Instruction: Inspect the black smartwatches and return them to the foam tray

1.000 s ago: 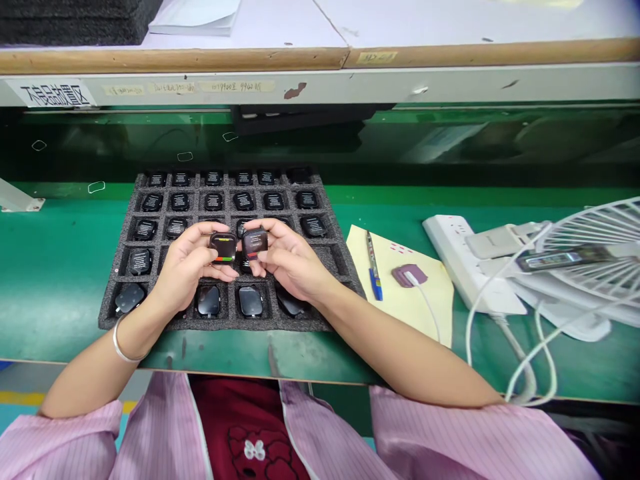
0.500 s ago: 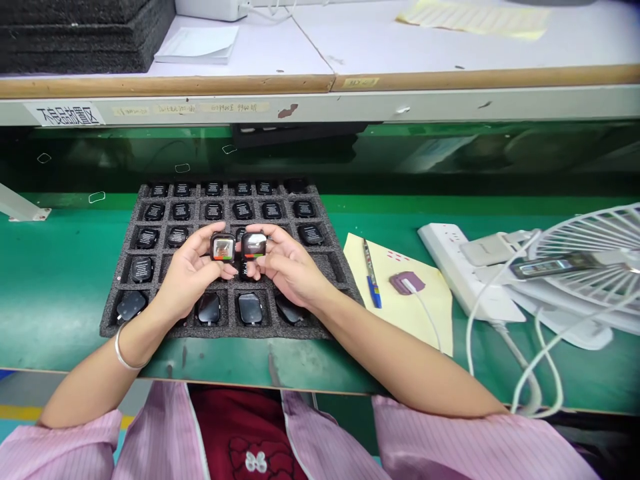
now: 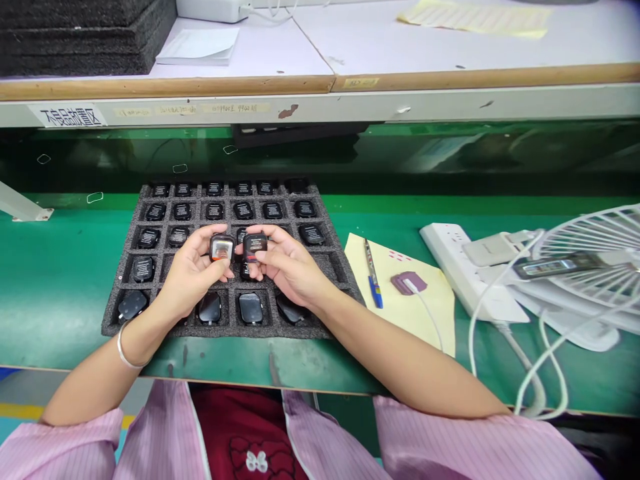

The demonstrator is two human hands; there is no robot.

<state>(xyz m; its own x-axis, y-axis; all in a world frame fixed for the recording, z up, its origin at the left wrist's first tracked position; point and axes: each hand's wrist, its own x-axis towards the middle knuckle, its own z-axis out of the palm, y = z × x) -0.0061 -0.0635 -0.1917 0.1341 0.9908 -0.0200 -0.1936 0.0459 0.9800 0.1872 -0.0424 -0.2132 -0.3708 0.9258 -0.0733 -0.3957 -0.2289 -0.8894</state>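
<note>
My left hand (image 3: 196, 268) grips a square smartwatch body (image 3: 222, 247) between thumb and fingers, its lit screen towards me. Close beside it, my right hand (image 3: 286, 261) pinches a second smartwatch body (image 3: 255, 245), thumb over the lower part of its darker screen with a red patch. Neither watch has a strap. Both hands hover over a dark grey foam tray (image 3: 223, 312), whose compartments hold several similar black watch bodies, such as one watch body (image 3: 251, 309) in the front row. My hands and wrists hide some of the middle compartments.
Right of the tray, a yellow paper (image 3: 404, 313) carries a blue pen (image 3: 373, 277) and a purple block with a white cable (image 3: 409, 283). Beyond stand a white power strip (image 3: 470, 280) and a fan (image 3: 595, 247). A shelf edge (image 3: 320, 110) runs across the back; foam blocks (image 3: 75, 40) sit above.
Both watches remain in my hands, barely moved. The screen pictures differ: the green strips are gone, and my thumbs have shifted slightly on the screens.
</note>
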